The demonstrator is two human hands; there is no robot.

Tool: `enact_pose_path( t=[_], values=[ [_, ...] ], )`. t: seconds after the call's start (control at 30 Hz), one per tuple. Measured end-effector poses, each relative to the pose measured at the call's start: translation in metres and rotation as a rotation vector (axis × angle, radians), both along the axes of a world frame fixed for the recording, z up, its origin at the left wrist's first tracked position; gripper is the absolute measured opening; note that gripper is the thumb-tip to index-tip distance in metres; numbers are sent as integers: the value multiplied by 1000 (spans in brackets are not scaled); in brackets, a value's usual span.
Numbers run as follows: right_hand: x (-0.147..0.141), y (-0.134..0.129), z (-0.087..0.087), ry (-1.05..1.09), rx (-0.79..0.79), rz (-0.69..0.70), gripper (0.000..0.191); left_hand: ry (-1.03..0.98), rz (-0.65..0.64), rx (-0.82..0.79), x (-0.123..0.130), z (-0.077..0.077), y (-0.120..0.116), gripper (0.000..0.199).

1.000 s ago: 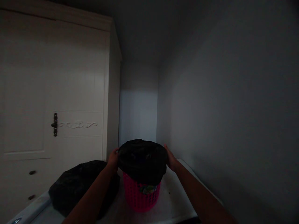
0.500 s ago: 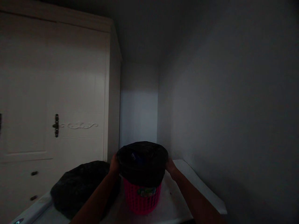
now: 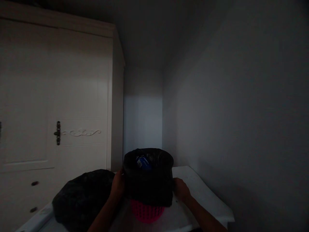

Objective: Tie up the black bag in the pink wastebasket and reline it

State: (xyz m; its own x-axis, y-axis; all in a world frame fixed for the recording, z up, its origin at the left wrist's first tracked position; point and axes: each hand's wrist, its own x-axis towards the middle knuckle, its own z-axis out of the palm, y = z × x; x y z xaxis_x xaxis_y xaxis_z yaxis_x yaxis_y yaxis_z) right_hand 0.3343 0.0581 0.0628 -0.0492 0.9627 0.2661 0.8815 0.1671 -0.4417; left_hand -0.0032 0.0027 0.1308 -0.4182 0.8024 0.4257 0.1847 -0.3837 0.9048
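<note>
The black liner (image 3: 148, 188) hides the top of the pink basket (image 3: 147, 213) and, apparently, fingertips of the left hand (image 3: 118, 186) and right hand (image 3: 181, 190); print on the blue packet (image 3: 144, 163) is illegibly small.

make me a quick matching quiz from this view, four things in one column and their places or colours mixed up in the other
1. basket
2. packet
3. right hand
4. handle

A. on the wardrobe
B. pink, partly covered by the black liner
C. blue, inside the liner
D. at the liner's right side

Pairs: 1-B, 2-C, 3-D, 4-A
</note>
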Motion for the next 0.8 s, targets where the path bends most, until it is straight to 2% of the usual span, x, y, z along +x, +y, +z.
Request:
enact_pose_path(
  t=[0.07,0.13,0.23,0.33,0.4,0.53,0.67,0.8],
  values=[
    [11,-9,-10,-34,92,9,27,58,132,21,10,-16,-17,36],
    [22,-14,-25,20,206,24,28,89,198,21,25,-42,-30,45],
    [36,-16,-50,188,329,31,30,121,117,-97,43,-83,-37,53],
    [44,-14,-63,315,343,-26,37,171,44,-172,46,-104,-31,59],
    [46,-16,-63,321,322,-71,38,217,47,-172,42,-106,-27,56],
    [39,-28,-48,176,205,-147,36,251,129,-207,36,-98,-30,42],
    [30,-40,-35,6,140,-194,35,318,101,-268,37,-93,-38,38],
    [25,-45,-30,-58,84,-221,42,378,86,-332,41,-91,-38,40]
  ],
)
